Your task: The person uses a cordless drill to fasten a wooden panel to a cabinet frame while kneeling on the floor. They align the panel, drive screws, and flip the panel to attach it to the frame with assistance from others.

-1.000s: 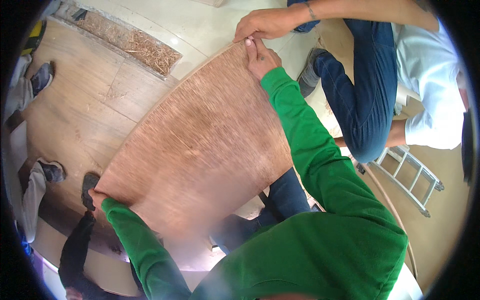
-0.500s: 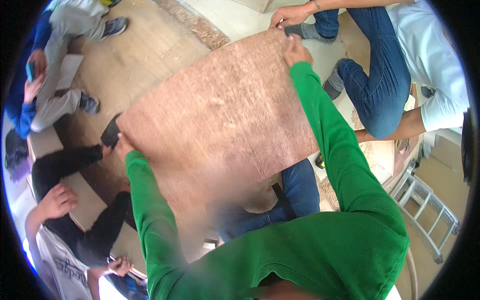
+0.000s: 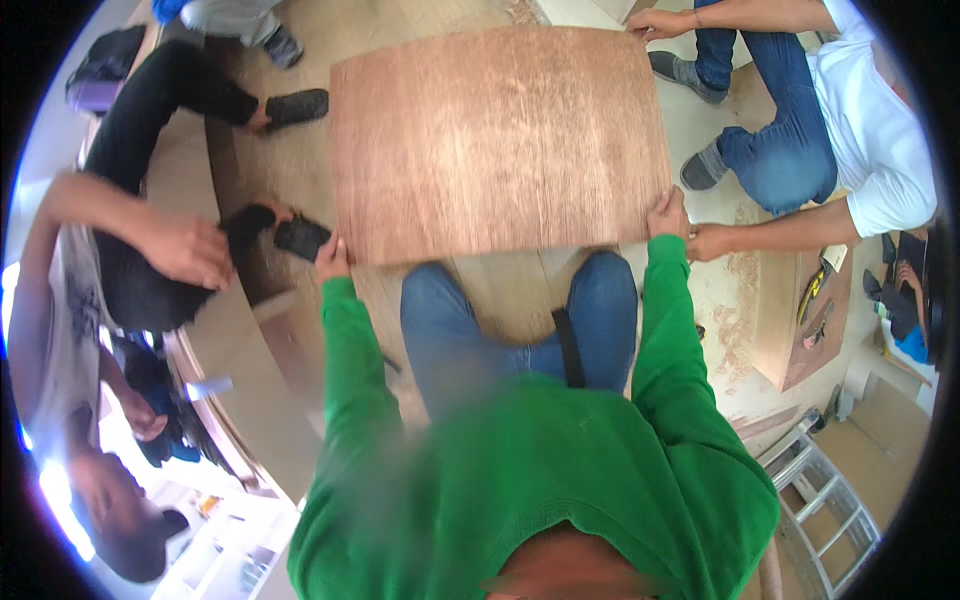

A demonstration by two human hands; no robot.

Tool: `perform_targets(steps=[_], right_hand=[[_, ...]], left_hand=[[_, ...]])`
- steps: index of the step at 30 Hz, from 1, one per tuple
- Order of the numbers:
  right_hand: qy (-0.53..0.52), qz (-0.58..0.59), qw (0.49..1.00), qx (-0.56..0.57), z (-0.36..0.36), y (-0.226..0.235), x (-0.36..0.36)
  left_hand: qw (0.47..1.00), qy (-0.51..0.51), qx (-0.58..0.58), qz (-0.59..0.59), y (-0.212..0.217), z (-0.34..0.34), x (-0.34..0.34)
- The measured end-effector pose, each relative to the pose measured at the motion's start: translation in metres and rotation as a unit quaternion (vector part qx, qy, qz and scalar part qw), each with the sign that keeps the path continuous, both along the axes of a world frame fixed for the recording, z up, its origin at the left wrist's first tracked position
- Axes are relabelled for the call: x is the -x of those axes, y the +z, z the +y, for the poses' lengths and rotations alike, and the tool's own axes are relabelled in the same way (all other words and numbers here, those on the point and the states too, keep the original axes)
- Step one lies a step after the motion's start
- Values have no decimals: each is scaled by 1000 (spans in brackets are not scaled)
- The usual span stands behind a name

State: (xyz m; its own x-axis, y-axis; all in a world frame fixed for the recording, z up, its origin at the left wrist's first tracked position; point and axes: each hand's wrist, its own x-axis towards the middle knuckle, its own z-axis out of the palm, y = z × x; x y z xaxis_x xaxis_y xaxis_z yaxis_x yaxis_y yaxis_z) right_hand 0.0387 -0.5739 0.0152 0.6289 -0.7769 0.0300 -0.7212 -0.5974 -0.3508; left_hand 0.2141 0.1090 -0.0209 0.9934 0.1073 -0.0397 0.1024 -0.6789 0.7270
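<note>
A broad reddish-brown plywood board (image 3: pixel 495 145) spans the space in front of my knees. My left hand (image 3: pixel 333 260) grips its near left corner, and my right hand (image 3: pixel 668 215) is closed on the near right corner. At the board's right side a co-worker in a white shirt has one hand (image 3: pixel 660 23) at the far corner. That person's other hand (image 3: pixel 712 242) is close beside my right hand; whether it touches the board I cannot tell. The undersides of the board and my fingers beneath it are hidden.
A seated person's black slippers (image 3: pixel 302 238) are by the board's left edge. On the right stand a wooden box (image 3: pixel 790 340) with a yellow-and-black tool (image 3: pixel 812 295) on it, and a metal ladder (image 3: pixel 825 500). Wood shavings (image 3: pixel 735 300) litter the floor.
The board has turned from a slant to lie nearly square before me. My right hand has come nearer with its corner, and my left hand is still on the board.
</note>
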Motion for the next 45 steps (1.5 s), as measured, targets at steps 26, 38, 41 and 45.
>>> perform_targets(steps=[26, 38, 41, 45], right_hand=[[58, 7, 983, -173, -55, -42, 18], [311, 48, 844, -433, -131, -26, 45], [676, 36, 685, -270, -141, -5, 51], [-89, 46, 806, -584, -107, 4, 48]], left_hand=[[977, 182, 23, 111, 6, -5, 15], [987, 105, 43, 118, -60, 50, -20], [992, 48, 43, 106, -66, 57, -27], [991, 40, 46, 117, -76, 74, -33]])
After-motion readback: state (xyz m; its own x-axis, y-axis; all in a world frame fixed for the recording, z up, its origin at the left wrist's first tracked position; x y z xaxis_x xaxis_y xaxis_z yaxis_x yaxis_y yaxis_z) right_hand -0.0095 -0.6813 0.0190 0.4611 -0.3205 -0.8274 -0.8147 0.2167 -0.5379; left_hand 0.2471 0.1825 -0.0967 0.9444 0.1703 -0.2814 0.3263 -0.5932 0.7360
